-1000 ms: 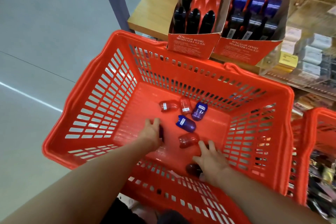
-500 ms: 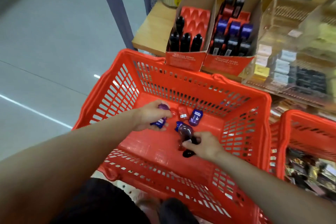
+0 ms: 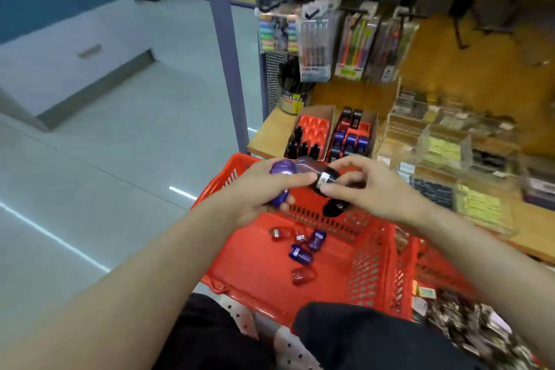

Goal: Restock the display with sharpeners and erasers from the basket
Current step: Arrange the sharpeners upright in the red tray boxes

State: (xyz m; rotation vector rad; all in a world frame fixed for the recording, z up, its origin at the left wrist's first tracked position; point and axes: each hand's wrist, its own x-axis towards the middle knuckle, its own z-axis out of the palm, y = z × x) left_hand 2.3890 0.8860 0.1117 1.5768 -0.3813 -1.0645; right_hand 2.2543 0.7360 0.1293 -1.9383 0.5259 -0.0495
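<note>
My left hand (image 3: pixel 258 189) holds a purple sharpener (image 3: pixel 282 167) above the red basket (image 3: pixel 372 273), its fingers curled round it. My right hand (image 3: pixel 375 186) pinches a dark sharpener with a white label (image 3: pixel 326 180); a second black sharpener (image 3: pixel 335 207) hangs under it. The two hands meet at the dark sharpener. Several red and purple sharpeners (image 3: pixel 300 254) lie on the basket floor. Two red display boxes (image 3: pixel 312 132) with black and purple sharpeners stand on the wooden shelf (image 3: pixel 267 135) behind the basket.
Clear trays of erasers (image 3: pixel 444 153) fill the shelf to the right. Packs of pens (image 3: pixel 318 39) hang on the board above, and a cup of pens (image 3: pixel 292 93) stands at the shelf's left end. A grey post (image 3: pixel 225 48) rises left of the shelf. A second red basket (image 3: pixel 450 303) sits lower right.
Both hands have lifted out of the basket with sharpeners in them and come together above its far rim. My head has tilted up, showing the hanging pens.
</note>
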